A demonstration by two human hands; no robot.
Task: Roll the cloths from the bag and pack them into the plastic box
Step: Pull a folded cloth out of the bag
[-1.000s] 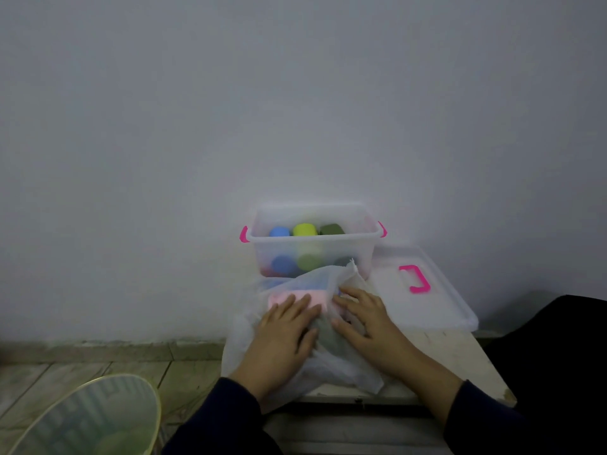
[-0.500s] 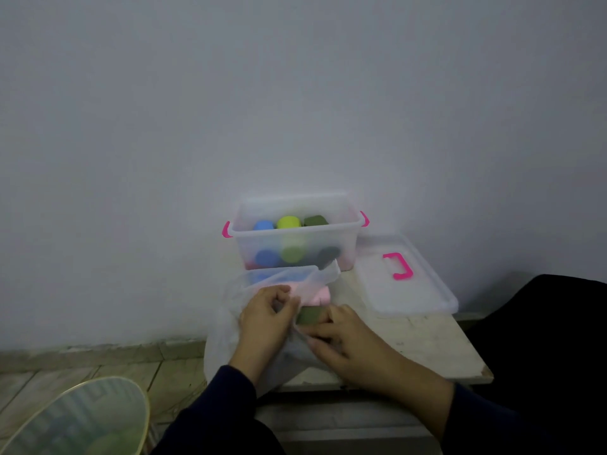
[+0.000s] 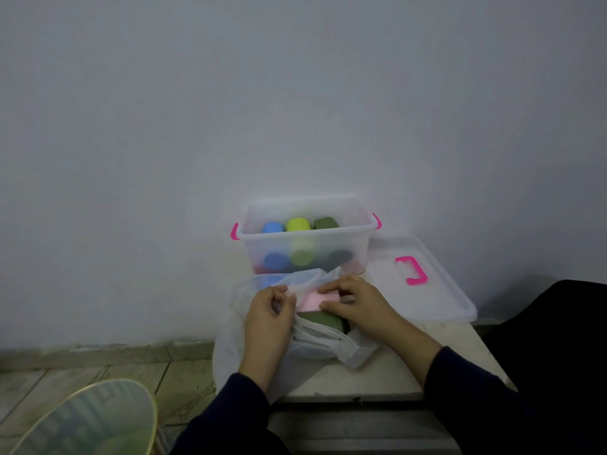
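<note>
Low white table (image 3: 377, 376) carries everything; the person sits at its near edge, dark sleeves in view. Beyond both hands stands the clear plastic box (image 3: 303, 236) with pink latches, open, already holding rolled cloths: blue roll (image 3: 272, 227), yellow-green roll (image 3: 298, 224), dark green roll (image 3: 325, 222) on top, more dim shapes beneath through the wall. Its lid (image 3: 427, 290) lies flat, out past the right hand, pink handle up. Directly under the hands sits the translucent plastic bag (image 3: 315, 343), slack and crumpled, mouth facing the box. Left hand (image 3: 267, 311): fingers curled, pinching the bag's film at the mouth and drawing it aside. Right hand (image 3: 356, 298): thumb and fingertips pinching the folded pink cloth (image 3: 312, 300), which lies between the two hands, half out of the opening. A folded olive-green cloth (image 3: 320, 318) lies below it, touching, inside the bag. Judgement: step in hand is drawing the pink cloth out. To do it well, keep the left hand holding the mouth wide so film does not drag along, lift the pink cloth alone without snagging the olive one, then lay it flat on bare table near the right hand before rolling.
</note>
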